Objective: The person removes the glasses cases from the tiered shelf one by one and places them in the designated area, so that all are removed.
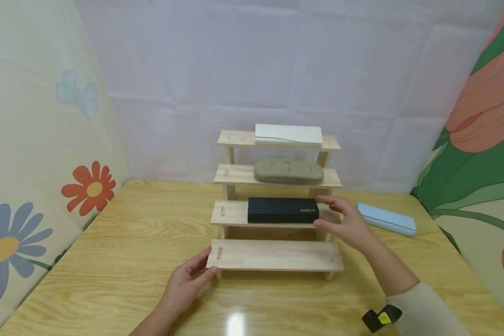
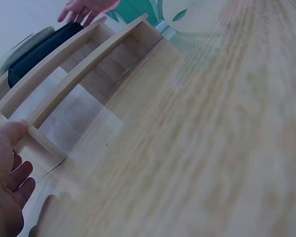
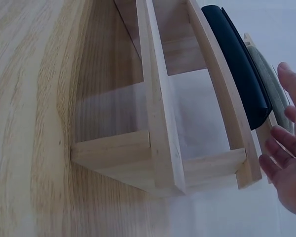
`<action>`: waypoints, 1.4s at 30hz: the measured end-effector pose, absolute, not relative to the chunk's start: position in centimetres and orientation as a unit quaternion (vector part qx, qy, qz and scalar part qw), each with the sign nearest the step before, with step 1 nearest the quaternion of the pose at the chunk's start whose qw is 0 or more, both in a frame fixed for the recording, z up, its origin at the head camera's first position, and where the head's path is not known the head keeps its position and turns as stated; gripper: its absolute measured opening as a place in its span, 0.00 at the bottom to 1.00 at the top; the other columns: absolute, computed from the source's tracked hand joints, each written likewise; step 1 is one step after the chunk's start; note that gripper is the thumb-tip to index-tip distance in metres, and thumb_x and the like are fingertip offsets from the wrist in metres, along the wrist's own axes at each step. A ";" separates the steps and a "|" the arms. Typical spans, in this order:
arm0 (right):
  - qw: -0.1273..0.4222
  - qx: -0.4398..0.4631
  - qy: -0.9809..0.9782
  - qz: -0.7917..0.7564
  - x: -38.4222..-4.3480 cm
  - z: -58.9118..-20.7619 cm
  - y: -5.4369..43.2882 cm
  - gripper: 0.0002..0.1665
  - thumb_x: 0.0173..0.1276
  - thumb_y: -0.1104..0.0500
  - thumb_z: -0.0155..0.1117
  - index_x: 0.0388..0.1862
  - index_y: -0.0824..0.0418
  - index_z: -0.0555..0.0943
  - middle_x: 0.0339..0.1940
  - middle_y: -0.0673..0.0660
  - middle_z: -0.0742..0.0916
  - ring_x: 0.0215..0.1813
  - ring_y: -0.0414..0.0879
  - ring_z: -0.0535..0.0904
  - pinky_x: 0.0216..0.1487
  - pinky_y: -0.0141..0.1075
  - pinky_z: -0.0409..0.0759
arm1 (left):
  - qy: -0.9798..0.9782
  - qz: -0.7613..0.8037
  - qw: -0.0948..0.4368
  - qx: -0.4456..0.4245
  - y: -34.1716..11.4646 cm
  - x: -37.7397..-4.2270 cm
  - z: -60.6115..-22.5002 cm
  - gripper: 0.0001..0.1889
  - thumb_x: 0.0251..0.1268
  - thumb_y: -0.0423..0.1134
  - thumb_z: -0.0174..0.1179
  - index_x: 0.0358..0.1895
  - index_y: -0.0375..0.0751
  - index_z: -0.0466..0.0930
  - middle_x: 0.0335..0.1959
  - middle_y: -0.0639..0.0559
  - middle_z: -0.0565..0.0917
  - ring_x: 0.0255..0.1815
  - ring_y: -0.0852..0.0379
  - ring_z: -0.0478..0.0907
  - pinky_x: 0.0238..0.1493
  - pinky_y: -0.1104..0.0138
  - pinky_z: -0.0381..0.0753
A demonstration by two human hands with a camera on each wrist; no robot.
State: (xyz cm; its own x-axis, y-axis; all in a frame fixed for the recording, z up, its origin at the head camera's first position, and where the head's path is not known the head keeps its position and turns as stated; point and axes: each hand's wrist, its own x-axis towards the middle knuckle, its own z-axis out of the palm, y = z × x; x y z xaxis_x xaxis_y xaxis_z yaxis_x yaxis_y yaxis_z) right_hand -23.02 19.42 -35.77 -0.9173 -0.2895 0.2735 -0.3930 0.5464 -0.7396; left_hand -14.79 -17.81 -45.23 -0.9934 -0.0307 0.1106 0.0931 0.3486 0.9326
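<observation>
A stepped wooden display rack [image 1: 273,254] with several tiers stands on the table. At its lowest board, my left hand [image 1: 186,280] grips the left end, thumb [image 2: 12,131] at the front corner. A black glasses case [image 1: 282,210] with small gold lettering lies on the board above. Beside that case's right end is my right hand [image 1: 348,223], its fingers extended; the right wrist view shows a small gap between them and the case [image 3: 239,64]. Higher up sit a grey-brown glasses case [image 1: 289,171] and, on the top board, a white glasses case [image 1: 288,134].
On the table to the right of the rack lies a light blue glasses case [image 1: 386,219]. The wood-grain table [image 1: 122,252] meets a white cloth backdrop [image 1: 193,84] behind. Floral panels [image 1: 25,140] flank both sides. A black strap-like item [image 1: 382,318] is by the right sleeve.
</observation>
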 end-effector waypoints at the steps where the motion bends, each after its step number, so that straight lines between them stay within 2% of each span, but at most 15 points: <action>1: 0.059 0.195 -0.879 0.431 -23.2 -35.8 19.2 0.37 0.62 0.55 0.73 0.68 0.62 0.71 0.68 0.65 0.75 0.68 0.65 0.69 0.68 0.62 0.68 | -0.821 -0.568 0.055 -0.019 -17.8 -14.8 -45.2 0.29 0.63 0.37 0.66 0.66 0.32 0.71 0.64 0.39 0.76 0.63 0.45 0.76 0.56 0.73 0.79; 4: 0.054 0.193 -0.884 0.423 -23.6 -35.7 18.8 0.38 0.61 0.52 0.73 0.68 0.60 0.72 0.68 0.64 0.75 0.69 0.64 0.68 0.68 0.62 0.68 | -0.823 -0.565 0.057 -0.021 -17.9 -14.8 -45.3 0.29 0.63 0.37 0.67 0.66 0.32 0.71 0.64 0.39 0.76 0.63 0.44 0.76 0.57 0.70 0.80; 10: 0.046 0.200 -0.879 0.430 -24.4 -35.6 17.9 0.39 0.59 0.53 0.75 0.67 0.61 0.72 0.67 0.64 0.76 0.69 0.63 0.69 0.69 0.61 0.69 | -0.820 -0.569 0.060 -0.023 -18.0 -14.9 -45.3 0.29 0.62 0.37 0.67 0.66 0.32 0.71 0.64 0.39 0.77 0.62 0.46 0.75 0.54 0.77 0.79; 16: 0.037 0.211 -0.886 0.410 -25.1 -35.4 17.2 0.40 0.59 0.50 0.75 0.68 0.60 0.72 0.71 0.64 0.73 0.72 0.63 0.67 0.69 0.60 0.70 | -0.819 -0.569 0.062 -0.019 -17.9 -14.9 -45.3 0.29 0.62 0.36 0.67 0.65 0.31 0.72 0.63 0.39 0.77 0.61 0.47 0.76 0.54 0.78 0.78; 24: 0.037 0.234 -0.887 0.396 -25.7 -35.3 16.2 0.36 0.58 0.54 0.76 0.64 0.61 0.76 0.67 0.64 0.77 0.67 0.62 0.71 0.67 0.59 0.70 | -0.817 -0.574 0.059 -0.017 -17.9 -14.8 -45.3 0.29 0.62 0.36 0.67 0.66 0.33 0.72 0.64 0.40 0.77 0.61 0.50 0.77 0.53 0.81 0.77; 32: 0.013 0.230 -0.897 0.378 -26.1 -35.4 15.6 0.37 0.58 0.49 0.75 0.65 0.58 0.75 0.66 0.62 0.77 0.67 0.61 0.71 0.67 0.59 0.69 | -0.810 -0.585 0.047 -0.011 -17.8 -14.8 -45.2 0.29 0.62 0.36 0.67 0.66 0.34 0.72 0.64 0.41 0.77 0.62 0.50 0.76 0.53 0.80 0.77; 37: 0.014 0.237 -0.898 0.371 -26.3 -35.6 15.2 0.36 0.58 0.48 0.76 0.64 0.57 0.77 0.64 0.61 0.78 0.65 0.59 0.73 0.66 0.58 0.71 | -0.809 -0.586 0.052 -0.012 -17.8 -14.9 -45.3 0.29 0.61 0.35 0.67 0.66 0.33 0.72 0.65 0.41 0.76 0.59 0.60 0.77 0.53 0.80 0.78; 42: 0.016 0.240 -0.901 0.362 -26.4 -35.6 14.9 0.35 0.57 0.47 0.76 0.62 0.54 0.78 0.63 0.60 0.79 0.64 0.59 0.73 0.65 0.58 0.71 | -0.811 -0.583 0.052 -0.016 -17.8 -14.8 -45.3 0.29 0.62 0.37 0.67 0.66 0.33 0.72 0.65 0.42 0.76 0.61 0.54 0.77 0.55 0.76 0.79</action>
